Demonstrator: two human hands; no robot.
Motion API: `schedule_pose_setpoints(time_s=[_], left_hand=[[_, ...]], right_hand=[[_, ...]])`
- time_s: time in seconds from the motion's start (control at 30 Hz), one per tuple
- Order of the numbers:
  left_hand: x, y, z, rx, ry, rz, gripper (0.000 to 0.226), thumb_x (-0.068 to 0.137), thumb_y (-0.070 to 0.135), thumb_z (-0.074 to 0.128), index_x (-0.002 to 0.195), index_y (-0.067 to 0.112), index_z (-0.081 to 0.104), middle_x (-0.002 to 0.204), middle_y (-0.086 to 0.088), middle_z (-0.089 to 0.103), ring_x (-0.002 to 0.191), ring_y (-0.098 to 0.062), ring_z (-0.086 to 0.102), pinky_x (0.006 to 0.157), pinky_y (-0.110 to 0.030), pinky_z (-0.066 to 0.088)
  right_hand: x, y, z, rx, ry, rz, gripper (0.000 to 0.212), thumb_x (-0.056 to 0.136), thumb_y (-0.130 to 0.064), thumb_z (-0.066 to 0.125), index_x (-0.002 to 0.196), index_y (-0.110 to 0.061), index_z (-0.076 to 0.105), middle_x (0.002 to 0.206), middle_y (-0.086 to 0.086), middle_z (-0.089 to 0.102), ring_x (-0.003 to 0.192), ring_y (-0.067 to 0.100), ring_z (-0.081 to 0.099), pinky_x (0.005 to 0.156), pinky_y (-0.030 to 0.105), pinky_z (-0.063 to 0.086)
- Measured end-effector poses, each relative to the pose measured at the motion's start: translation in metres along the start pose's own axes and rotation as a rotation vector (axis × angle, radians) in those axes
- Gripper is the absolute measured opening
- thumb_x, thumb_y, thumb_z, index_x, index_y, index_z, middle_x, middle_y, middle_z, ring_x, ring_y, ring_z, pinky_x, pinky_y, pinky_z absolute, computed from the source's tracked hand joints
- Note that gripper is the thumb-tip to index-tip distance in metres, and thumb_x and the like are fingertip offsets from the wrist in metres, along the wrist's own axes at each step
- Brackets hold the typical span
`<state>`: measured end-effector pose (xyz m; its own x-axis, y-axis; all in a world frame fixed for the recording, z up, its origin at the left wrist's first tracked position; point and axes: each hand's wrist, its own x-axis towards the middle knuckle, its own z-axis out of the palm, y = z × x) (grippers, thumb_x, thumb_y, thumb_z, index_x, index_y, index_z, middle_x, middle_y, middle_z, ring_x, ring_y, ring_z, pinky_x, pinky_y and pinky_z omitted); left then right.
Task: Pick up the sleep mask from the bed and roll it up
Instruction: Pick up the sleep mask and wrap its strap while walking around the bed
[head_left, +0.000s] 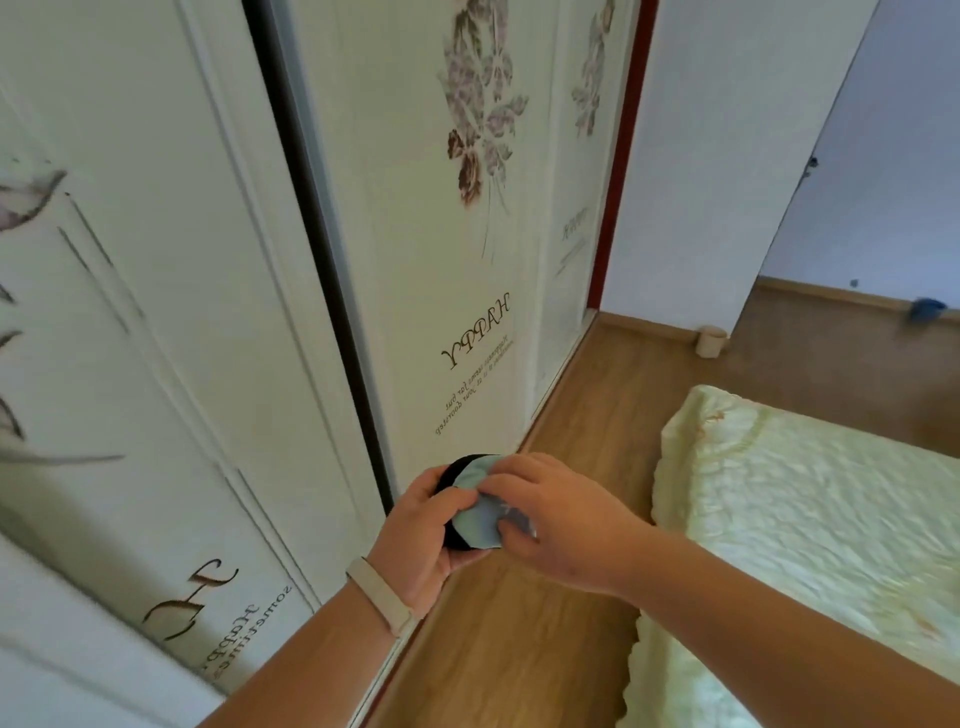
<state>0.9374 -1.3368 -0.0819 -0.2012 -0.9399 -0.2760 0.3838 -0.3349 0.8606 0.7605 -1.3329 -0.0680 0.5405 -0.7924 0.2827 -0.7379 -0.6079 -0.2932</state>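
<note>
both hands grip sleep mask (480, 512) mid-air: left hand (423, 535) cups it, right hand (553, 519) pinches, hiding its right end.

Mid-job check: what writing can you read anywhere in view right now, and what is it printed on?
"HAPPY" in large script on the middle wardrobe door panel.
Below it, small script lines: only "Happiness" is roughly readable; the rest is too small.
"H" in large script on the near left door panel, cropped.
"Happ..." and "sometimes" in small script beside it.
Faint lettering on the far door panel: too blurred to read.
</note>
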Motion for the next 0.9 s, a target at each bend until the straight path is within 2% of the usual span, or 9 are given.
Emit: schedule_pose_setpoints(time_s=[0.23, 0.47, 0.57, 0.77, 0.9], left_hand=[[0.117, 0.023, -0.007, -0.003, -0.166, -0.131, 0.026, 0.086, 0.007, 0.061, 0.110, 0.015, 0.067, 0.104, -0.017, 0.072, 0.095, -0.033, 0.069, 0.067, -0.041, 0.058], [0.220, 0.056, 0.002, 0.048, -0.381, -0.162, 0.023, 0.086, 0.007, 0.060, 0.095, 0.022, 0.074, 0.093, -0.009, 0.076, 0.087, -0.027, 0.072, 0.063, -0.037, 0.059], [0.241, 0.055, 0.022, 0.038, -0.433, -0.211, 0.023, 0.086, 0.006, 0.060, 0.101, 0.018, 0.072, 0.093, -0.010, 0.076, 0.085, -0.027, 0.072, 0.060, -0.036, 0.058], [0.280, 0.046, 0.085, 0.086, -0.548, -0.279, 0.023, 0.084, 0.006, 0.063, 0.101, 0.018, 0.073, 0.101, -0.014, 0.074, 0.095, -0.032, 0.070, 0.067, -0.041, 0.058], [0.317, 0.030, 0.127, 0.133, -0.540, -0.274, 0.025, 0.084, 0.006, 0.063, 0.106, 0.016, 0.070, 0.106, -0.017, 0.070, 0.092, -0.030, 0.070, 0.066, -0.040, 0.058]], right_hand=[[0.062, 0.055, 0.011, -0.067, 0.019, 0.205, 0.041, 0.089, -0.029, 0.052, 0.130, -0.030, 0.048, 0.131, -0.009, 0.053, 0.121, 0.012, 0.043, 0.102, 0.030, 0.040], [0.119, 0.097, -0.005, -0.164, 0.082, 0.341, 0.038, 0.088, -0.024, 0.057, 0.125, -0.021, 0.055, 0.124, -0.003, 0.058, 0.114, 0.014, 0.048, 0.096, 0.022, 0.036], [0.117, 0.110, -0.012, -0.164, 0.097, 0.425, 0.040, 0.087, -0.021, 0.057, 0.127, -0.020, 0.055, 0.127, -0.002, 0.057, 0.117, 0.015, 0.046, 0.097, 0.020, 0.031], [0.096, 0.163, -0.043, -0.208, 0.111, 0.517, 0.035, 0.088, -0.029, 0.054, 0.123, -0.026, 0.055, 0.120, -0.008, 0.058, 0.110, 0.011, 0.049, 0.088, 0.018, 0.038], [0.085, 0.223, -0.050, -0.181, 0.128, 0.526, 0.034, 0.088, -0.030, 0.054, 0.122, -0.027, 0.053, 0.121, -0.009, 0.057, 0.110, 0.012, 0.050, 0.088, 0.019, 0.039]])
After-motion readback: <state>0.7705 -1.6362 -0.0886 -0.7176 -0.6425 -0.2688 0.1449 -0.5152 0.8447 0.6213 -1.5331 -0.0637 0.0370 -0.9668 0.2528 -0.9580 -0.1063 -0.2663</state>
